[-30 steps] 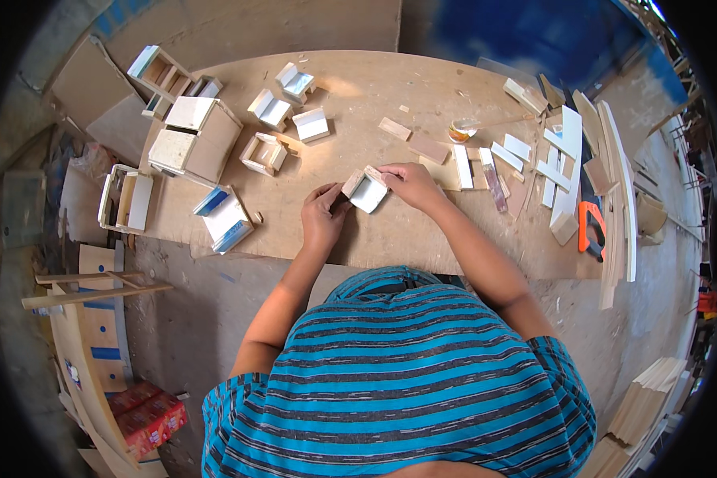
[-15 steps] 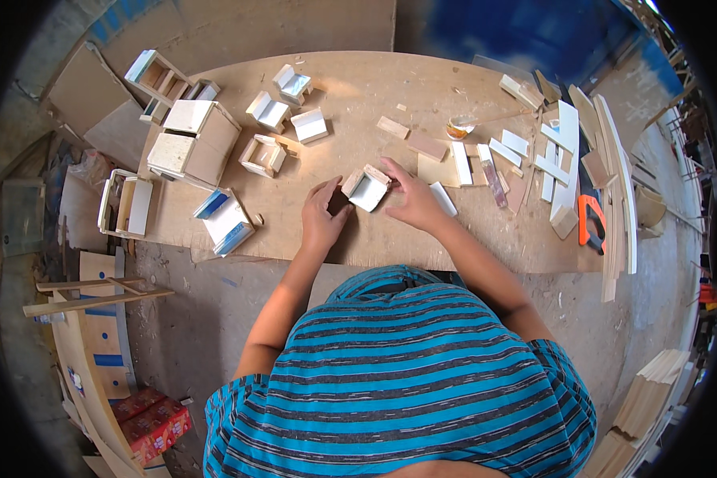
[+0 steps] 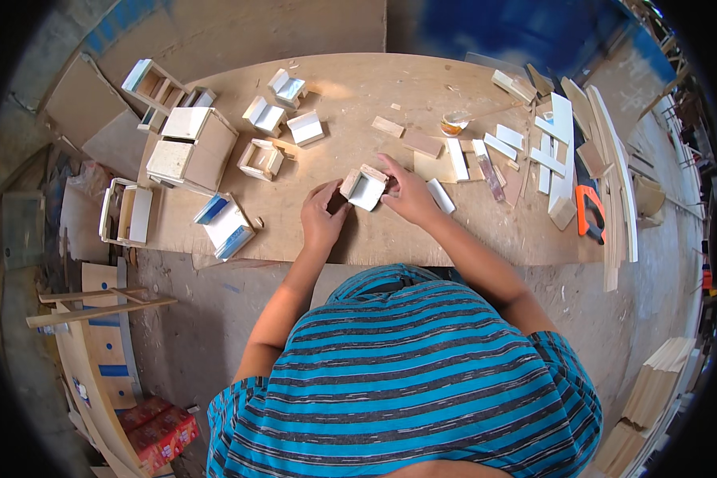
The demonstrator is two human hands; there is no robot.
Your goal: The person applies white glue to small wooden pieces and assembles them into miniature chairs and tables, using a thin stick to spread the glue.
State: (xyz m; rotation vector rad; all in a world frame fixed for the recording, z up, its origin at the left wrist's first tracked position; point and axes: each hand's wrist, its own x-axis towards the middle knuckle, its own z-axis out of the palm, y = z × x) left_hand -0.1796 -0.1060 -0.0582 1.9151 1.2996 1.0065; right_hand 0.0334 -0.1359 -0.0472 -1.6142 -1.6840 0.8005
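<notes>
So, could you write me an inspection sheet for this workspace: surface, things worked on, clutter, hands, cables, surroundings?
Surface: wooden tabletop, marked.
Job's things: small wooden piece, white inside, between the hands; seat-like pieces farther left.
Clutter: wood strips, small tub and orange-handled saw to the right.
Hands: left hand open beside the piece; right hand opposite, grip unclear.
Cables: nothing seen.
Surroundings: grey floor, red packages lower left, stacked boards lower right.

grey floor [image 3: 191, 319] below a broad wooden table [image 3: 526, 239], blue panel [image 3: 502, 36] beyond

Red boxes [image 3: 167, 440] sit on the grey floor [image 3: 179, 346] at lower left, pale boards [image 3: 650, 397] at lower right.
</notes>
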